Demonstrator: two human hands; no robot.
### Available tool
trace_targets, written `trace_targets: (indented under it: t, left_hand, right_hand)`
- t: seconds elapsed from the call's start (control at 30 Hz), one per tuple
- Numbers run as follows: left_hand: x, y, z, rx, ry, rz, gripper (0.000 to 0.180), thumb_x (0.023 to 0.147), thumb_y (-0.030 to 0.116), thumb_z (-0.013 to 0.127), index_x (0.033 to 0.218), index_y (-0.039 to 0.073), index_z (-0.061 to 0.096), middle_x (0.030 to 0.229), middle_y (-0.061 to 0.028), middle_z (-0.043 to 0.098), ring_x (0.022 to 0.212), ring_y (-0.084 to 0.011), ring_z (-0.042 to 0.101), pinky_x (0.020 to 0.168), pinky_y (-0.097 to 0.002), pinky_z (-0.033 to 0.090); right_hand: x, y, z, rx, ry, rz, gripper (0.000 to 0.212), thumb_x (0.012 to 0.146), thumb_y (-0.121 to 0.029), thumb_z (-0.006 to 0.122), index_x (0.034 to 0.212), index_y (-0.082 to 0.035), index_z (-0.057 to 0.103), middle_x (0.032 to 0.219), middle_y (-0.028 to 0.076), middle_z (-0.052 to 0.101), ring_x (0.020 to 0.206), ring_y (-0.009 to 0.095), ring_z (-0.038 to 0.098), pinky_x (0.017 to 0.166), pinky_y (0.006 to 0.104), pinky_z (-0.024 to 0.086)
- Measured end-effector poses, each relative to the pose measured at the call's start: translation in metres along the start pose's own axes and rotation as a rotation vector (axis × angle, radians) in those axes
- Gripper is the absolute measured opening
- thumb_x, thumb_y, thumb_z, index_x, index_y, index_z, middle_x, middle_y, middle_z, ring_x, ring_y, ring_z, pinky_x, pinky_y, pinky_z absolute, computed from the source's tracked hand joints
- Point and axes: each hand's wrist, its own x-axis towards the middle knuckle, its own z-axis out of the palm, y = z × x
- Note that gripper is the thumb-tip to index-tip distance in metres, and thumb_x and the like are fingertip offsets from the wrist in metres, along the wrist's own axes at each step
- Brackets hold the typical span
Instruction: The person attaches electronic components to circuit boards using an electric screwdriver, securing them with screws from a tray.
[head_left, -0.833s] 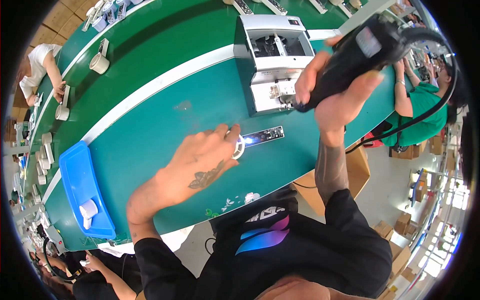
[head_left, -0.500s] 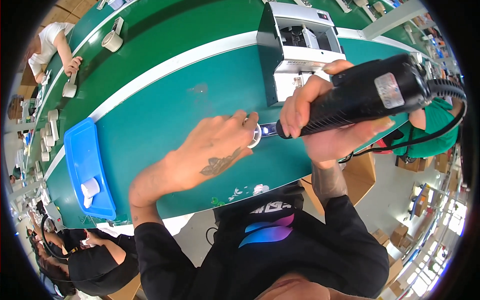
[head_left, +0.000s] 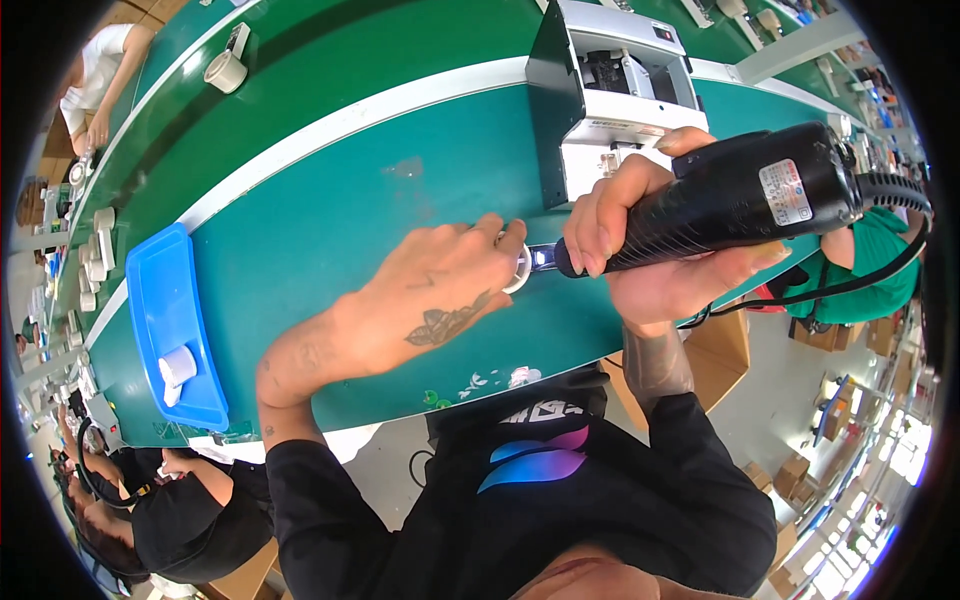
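My right hand is wrapped round a black corded electric screwdriver, held tilted with its narrow nose toward the left. A small light glows near the nose, which meets a white round plastic part. That part is gripped in the fingers of my left hand, palm down over the green table. Only the part's curved rim shows; my fingers cover the rest. The screwdriver's bit is too small to make out.
A black-and-silver screw feeder stands behind my right hand. At left lies a blue tray holding a white plastic part. A green conveyor belt carries white parts past a white rail. The screwdriver's cable loops at right. Other people work nearby.
Both hands, the screwdriver and the white part stay together almost unmoved. The view has shifted slightly. At far left, a person's hand has moved nearer to them with a white part.
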Motion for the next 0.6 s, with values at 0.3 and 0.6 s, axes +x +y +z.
trace_targets:
  t: [0.3, 0.6]
  left_hand:
    - [0.006, 0.004, -0.005, 0.018, -0.048, -0.019, 0.051, 0.085, 0.010, 0.069, 0.128, -0.010, 0.050, 0.104, -0.0199, 0.057, 0.085, -0.0352, 0.063, 0.067, -0.0431, 0.050]
    - [-0.001, -0.002, 0.000, 0.049, 0.104, 0.071, 0.048, 0.086, 0.012, 0.069, 0.125, -0.011, 0.052, 0.104, -0.0225, 0.059, 0.087, -0.0359, 0.064, 0.069, -0.0436, 0.052]
  right_hand:
    - [-0.005, 0.006, 0.005, -0.164, 0.009, 0.000, 0.099, 0.072, -0.096, 0.032, 0.122, -0.011, 0.036, 0.060, 0.010, 0.050, 0.040, 0.021, 0.045, 0.041, 0.0333, 0.041]
    - [0.012, -0.030, -0.003, 0.072, -0.114, -0.364, 0.101, 0.076, -0.094, 0.031, 0.127, -0.006, 0.039, 0.067, 0.007, 0.051, 0.044, 0.019, 0.047, 0.041, 0.0340, 0.041]
